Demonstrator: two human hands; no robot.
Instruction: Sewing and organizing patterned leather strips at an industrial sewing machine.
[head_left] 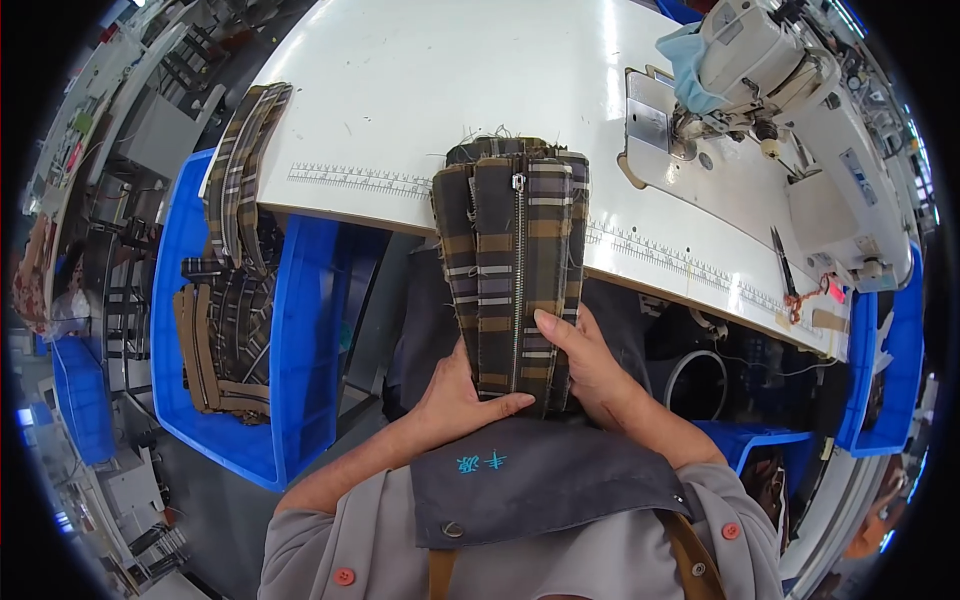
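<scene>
Between both hands I hold a thick stack of plaid fabric pieces (pixel 497 270) in brown, olive, grey and white, with frayed edges. A metal zipper (pixel 519 260) runs lengthwise down the top piece, its slider near the far end. My left hand (pixel 455 400) grips the near left side, thumb lying over the lower edge. My right hand (pixel 583 362) wraps the right side, thumb pressed on top. The stack's far end lies over the front edge of the white table (pixel 400 100); its near end is close to my dark apron (pixel 550 480).
A sewing machine (pixel 760 90) stands at the table's right, scissors-like black snips (pixel 783 262) near the edge. At left, a blue bin (pixel 305 350) holds more plaid and brown pieces; further plaid strips (pixel 247 170) hang over the table corner. Another blue bin (pixel 890 370) stands far right.
</scene>
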